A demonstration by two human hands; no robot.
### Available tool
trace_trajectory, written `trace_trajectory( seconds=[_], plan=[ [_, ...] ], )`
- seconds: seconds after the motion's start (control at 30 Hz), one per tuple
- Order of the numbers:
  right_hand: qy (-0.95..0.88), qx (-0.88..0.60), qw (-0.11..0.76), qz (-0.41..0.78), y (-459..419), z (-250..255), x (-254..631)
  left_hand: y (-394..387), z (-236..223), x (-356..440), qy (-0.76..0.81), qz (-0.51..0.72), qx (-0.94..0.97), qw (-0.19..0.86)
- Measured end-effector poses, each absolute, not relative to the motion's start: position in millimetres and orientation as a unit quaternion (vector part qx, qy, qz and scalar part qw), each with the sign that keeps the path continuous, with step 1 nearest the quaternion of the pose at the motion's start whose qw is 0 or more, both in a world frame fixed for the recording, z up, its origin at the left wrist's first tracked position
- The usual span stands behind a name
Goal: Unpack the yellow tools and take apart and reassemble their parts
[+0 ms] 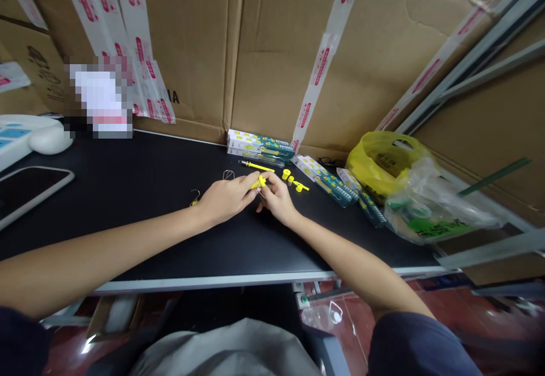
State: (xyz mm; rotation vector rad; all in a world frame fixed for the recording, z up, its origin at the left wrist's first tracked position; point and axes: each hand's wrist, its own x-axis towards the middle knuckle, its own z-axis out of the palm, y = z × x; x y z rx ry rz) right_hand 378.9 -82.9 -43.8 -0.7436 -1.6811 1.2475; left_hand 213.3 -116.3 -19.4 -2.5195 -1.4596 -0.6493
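Above the black table, my left hand point(225, 199) and my right hand point(279, 199) meet with their fingers closed on one small yellow plastic part point(258, 183). A thin wire seems to stick out below it, between the fingers. Just behind my hands lies a slim yellow stick-like tool point(258, 166) with a metal loop at one end. To the right of my fingers are several loose yellow plastic pieces point(286, 175). A bent wire loop point(229, 175) rests behind my left hand, and a small hooked wire with a yellow bit point(195, 197) is partly hidden by its wrist.
Printed narrow boxes point(259, 144) are stacked at the back, with more boxes point(327, 180) to the right. A yellow plastic bag point(378, 163) and a clear bag point(430, 205) stand at the right. A phone point(32, 191) lies left. Cardboard point(272, 69) walls the back.
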Motion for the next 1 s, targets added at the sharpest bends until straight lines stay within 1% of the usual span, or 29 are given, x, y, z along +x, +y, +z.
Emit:
trace_trajectory(
  seconds=[0.43,0.67,1.0],
  plan=[
    [-0.687,-0.299,0.415,0.516,-87,-30,383,-112,-16,209,-0.481,-0.248,-0.840,0.040],
    [-0.670,-0.276,0.415,0.550,-85,-31,381,-119,-16,212,-0.494,-0.227,-0.838,0.054],
    [-0.677,-0.288,0.404,0.544,-83,-33,383,-121,-16,212,-0.506,-0.198,-0.837,0.068]
  ],
)
